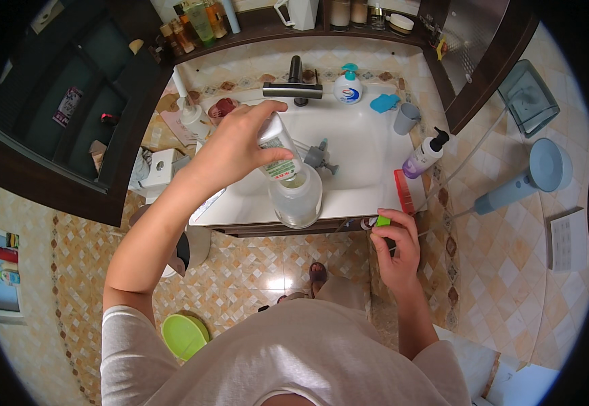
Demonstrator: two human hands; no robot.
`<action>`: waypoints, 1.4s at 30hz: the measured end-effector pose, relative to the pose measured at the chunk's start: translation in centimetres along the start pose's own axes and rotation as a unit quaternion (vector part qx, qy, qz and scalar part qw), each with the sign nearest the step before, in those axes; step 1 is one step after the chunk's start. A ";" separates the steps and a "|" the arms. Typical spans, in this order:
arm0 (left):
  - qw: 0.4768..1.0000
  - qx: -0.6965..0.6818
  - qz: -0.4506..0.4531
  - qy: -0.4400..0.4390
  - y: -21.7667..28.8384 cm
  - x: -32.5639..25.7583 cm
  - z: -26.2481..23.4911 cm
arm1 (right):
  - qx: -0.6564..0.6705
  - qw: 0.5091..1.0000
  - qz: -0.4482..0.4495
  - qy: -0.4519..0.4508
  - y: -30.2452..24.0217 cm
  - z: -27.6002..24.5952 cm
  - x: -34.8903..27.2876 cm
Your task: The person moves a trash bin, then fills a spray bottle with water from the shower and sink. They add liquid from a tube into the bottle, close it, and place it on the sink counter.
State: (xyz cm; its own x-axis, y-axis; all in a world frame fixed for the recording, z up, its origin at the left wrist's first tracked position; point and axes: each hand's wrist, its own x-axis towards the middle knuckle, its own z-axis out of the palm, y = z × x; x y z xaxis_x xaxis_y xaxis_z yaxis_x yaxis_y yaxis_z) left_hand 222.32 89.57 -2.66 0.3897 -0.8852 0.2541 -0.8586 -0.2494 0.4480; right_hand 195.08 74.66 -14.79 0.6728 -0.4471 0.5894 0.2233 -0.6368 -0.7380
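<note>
My left hand (243, 139) is closed round a white bottle (275, 135) with a green and white label. I have it tipped upside down, its lower end at the mouth of a translucent bottle (296, 203). That bottle stands upright on the front rim of the white sink (355, 149). Whether liquid is flowing cannot be made out. Between thumb and fingers, my right hand (399, 252) pinches a small green cap (383, 221) just in front of the counter edge. A grey spray trigger head (320, 157) lies in the basin, behind the translucent bottle.
A black faucet (294, 88) rises at the back, beside a pump soap bottle (348, 84). On the right are a grey cup (407, 118), a purple-white pump bottle (424, 154), a red brush (404, 191) and a blue hair dryer (521, 179). A green basin (185, 336) sits on the floor.
</note>
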 end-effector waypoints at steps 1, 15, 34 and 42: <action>1.000 -0.001 -0.009 0.004 -0.2 -0.1 0.0 | -0.003 1.000 -0.004 -0.001 0.0 0.0 0.0; 0.888 -0.320 -0.285 0.165 -5.9 -6.6 3.4 | 0.007 1.000 0.013 0.012 0.2 0.3 -0.7; 0.949 -0.199 -0.184 0.158 -4.8 -5.4 2.4 | 0.016 1.000 0.019 0.011 0.4 0.7 -1.0; 0.995 0.045 -0.077 0.047 -1.3 -2.5 0.8 | 0.026 0.999 0.032 0.010 0.5 0.7 -1.2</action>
State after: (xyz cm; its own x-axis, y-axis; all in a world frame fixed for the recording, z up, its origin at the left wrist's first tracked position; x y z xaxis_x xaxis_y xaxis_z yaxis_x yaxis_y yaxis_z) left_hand 222.18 91.73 -4.57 0.5442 -0.7943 0.2699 -0.8114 -0.4166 0.4101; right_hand 194.87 75.32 -16.10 0.6721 -0.4992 0.5468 0.2165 -0.5738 -0.7899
